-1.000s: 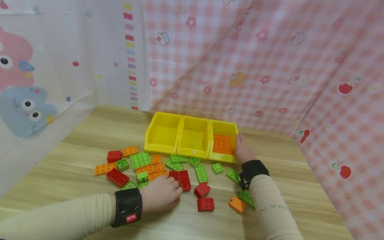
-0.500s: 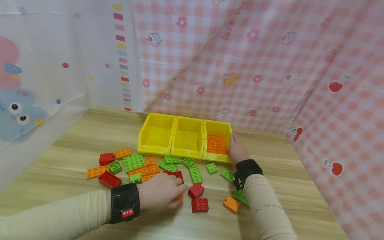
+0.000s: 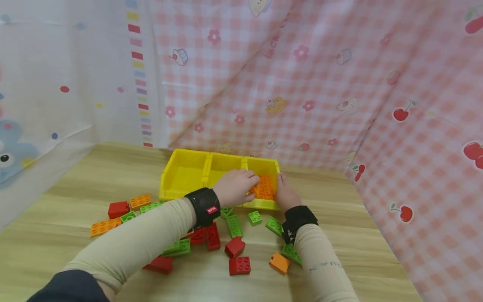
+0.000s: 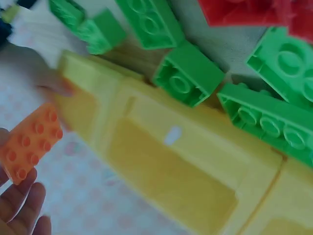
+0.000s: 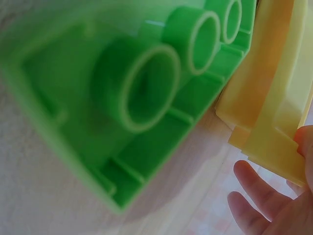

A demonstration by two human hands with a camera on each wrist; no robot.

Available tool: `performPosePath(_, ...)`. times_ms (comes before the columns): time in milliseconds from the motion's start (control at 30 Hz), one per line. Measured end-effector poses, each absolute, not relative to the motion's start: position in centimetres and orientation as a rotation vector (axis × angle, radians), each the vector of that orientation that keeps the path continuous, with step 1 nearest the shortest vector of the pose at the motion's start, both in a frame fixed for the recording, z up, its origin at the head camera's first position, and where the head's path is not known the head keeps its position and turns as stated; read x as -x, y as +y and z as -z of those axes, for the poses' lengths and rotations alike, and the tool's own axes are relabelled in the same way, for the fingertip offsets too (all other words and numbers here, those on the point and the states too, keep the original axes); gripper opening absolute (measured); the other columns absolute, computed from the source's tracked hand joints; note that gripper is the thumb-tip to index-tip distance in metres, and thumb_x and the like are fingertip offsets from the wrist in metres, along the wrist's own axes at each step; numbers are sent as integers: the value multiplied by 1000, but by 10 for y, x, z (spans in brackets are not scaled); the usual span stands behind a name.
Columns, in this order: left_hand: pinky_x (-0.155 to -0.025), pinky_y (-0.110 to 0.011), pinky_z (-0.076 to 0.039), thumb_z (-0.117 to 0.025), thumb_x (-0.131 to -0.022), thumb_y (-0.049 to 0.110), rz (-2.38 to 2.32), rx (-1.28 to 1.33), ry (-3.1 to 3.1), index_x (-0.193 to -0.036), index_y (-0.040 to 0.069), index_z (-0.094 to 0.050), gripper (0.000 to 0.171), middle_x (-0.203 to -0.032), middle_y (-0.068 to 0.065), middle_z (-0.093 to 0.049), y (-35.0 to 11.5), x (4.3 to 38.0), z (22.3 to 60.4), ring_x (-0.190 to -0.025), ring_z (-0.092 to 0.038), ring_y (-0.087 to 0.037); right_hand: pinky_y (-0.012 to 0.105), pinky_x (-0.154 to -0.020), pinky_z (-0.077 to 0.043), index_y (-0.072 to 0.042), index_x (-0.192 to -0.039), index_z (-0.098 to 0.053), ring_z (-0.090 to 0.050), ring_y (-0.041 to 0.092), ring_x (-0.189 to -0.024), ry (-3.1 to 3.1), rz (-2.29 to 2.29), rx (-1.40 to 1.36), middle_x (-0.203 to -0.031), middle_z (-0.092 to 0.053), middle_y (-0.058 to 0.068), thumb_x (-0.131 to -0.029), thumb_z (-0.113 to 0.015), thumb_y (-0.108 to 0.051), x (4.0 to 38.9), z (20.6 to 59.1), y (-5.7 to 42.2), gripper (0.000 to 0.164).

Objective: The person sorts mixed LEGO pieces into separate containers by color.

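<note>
My left hand [image 3: 235, 186] is over the front of the right compartment of a yellow three-compartment bin [image 3: 185, 178]. In the left wrist view its thumb and fingers pinch an orange building brick [image 4: 34, 142] with two rows of studs, studs facing the camera. Several orange bricks [image 3: 266, 186] lie inside that right compartment. My right hand [image 3: 288, 193] holds the bin's right side wall; in the right wrist view thumb and finger lie on either side of the yellow edge [image 5: 274, 156], with two other fingers stretched out. My left hand and forearm hide part of the middle compartment.
Green and red bricks lie loose on the wooden table before the bin, among them a red brick [image 3: 239, 265], a green brick [image 3: 235, 226] and an orange brick [image 3: 279, 263]. More bricks [image 3: 140, 202] lie left, partly under the left forearm. Patterned cloth [image 3: 226, 84] stands behind.
My left hand has moved from the loose bricks in front up to the right compartment, bringing an orange brick. My right hand stays at the bin's side. The head view has turned slightly right.
</note>
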State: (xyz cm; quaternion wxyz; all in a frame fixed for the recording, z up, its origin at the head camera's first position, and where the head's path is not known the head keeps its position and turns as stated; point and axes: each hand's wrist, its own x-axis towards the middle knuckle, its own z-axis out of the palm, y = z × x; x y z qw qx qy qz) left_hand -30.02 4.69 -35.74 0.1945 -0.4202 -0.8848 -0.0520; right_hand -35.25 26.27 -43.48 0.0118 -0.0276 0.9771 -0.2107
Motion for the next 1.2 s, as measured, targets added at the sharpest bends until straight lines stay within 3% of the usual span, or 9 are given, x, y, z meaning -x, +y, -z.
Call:
performPosePath(167, -74, -35, -44, -69, -83, 24, 141, 1019, -2565, -104, 11, -65, 24, -95, -3, -64, 58, 324, 380, -86, -57, -22, 49, -101, -32, -5, -150, -8, -33, 32, -131, 3078, 569, 170, -154, -9, 13, -103, -28, -17, 349, 437, 254, 52)
performPosePath(400, -79, -38, -42, -67, -86, 26, 147, 875, -2655, -105, 15, -68, 22, -99, -2, -68, 72, 338, 399, -89, -59, -23, 47, -93, -41, -1, -148, -14, -48, 34, -118, 3157, 471, 251, -153, -14, 16, -101, -35, -10, 343, 440, 246, 52)
performPosePath(600, -76, -38, -40, -62, -89, 22, 142, 832, -2662, -97, 17, -70, 12, -93, 0, -69, 86, 345, 410, -83, -59, -22, 47, -95, -39, -2, -148, -17, -44, 33, -124, 3167, 484, 251, -153, -16, 15, -101, -34, -10, 342, 437, 245, 51)
performPosePath(867, -97, -48, -31, -52, -95, 18, -29, 829, -2769, -112, 21, -68, 24, -106, 0, -68, 98, 357, 427, -100, -58, -24, 45, -92, -42, -1, -147, -17, -47, 31, -120, 3203, 452, 261, -152, -17, 16, -100, -37, -9, 346, 442, 250, 52)
performPosePath(1200, -99, -48, -29, -53, -94, 19, -124, 899, -2757, -112, 22, -69, 24, -111, 0, -66, 110, 363, 428, -105, -55, -23, 46, -99, -35, -4, -149, -14, -37, 29, -129, 3161, 502, 161, -154, -13, 13, -102, -33, -14, 346, 435, 261, 52)
